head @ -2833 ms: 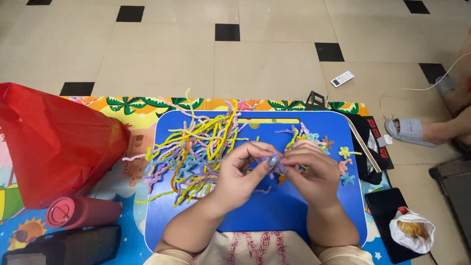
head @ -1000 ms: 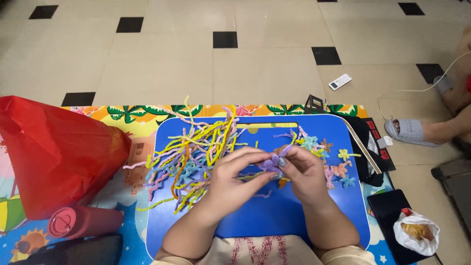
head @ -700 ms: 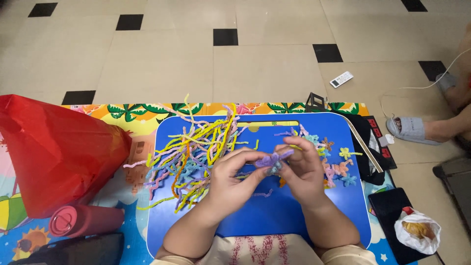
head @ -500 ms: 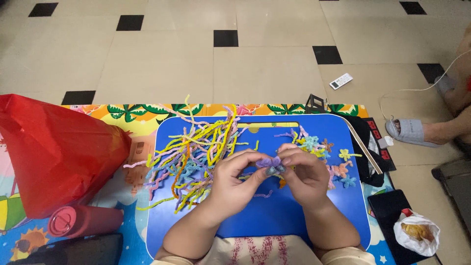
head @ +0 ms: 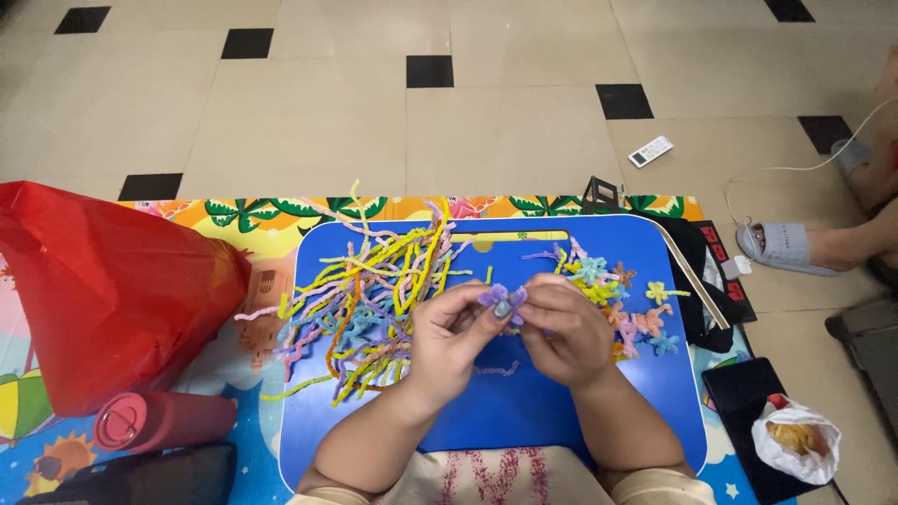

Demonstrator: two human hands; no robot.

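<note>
My left hand [head: 452,329] and my right hand [head: 561,327] meet over the middle of a blue lap table [head: 505,421]. Together they pinch a small purple pipe-cleaner flower [head: 499,296] between the fingertips. A loose heap of wavy pipe cleaners [head: 365,290], mostly yellow with purple, blue and orange, lies on the table to the left of my hands. To the right lies a cluster of finished small flowers [head: 617,295] in teal, pink, yellow and orange. A short purple piece [head: 494,369] rests on the table under my left hand.
A red plastic bag [head: 103,290] and a dark red bottle [head: 164,421] lie at the left on a colourful play mat [head: 281,210]. A dark phone [head: 739,397] and a white bag of food [head: 795,440] sit at the right. Another person's sandalled foot [head: 786,245] and a white remote [head: 650,151] are on the tiled floor.
My hands have stayed over the table's middle, turning and bending the purple piece; it now shows looped petals at my fingertips. The camera view shifted slightly.
</note>
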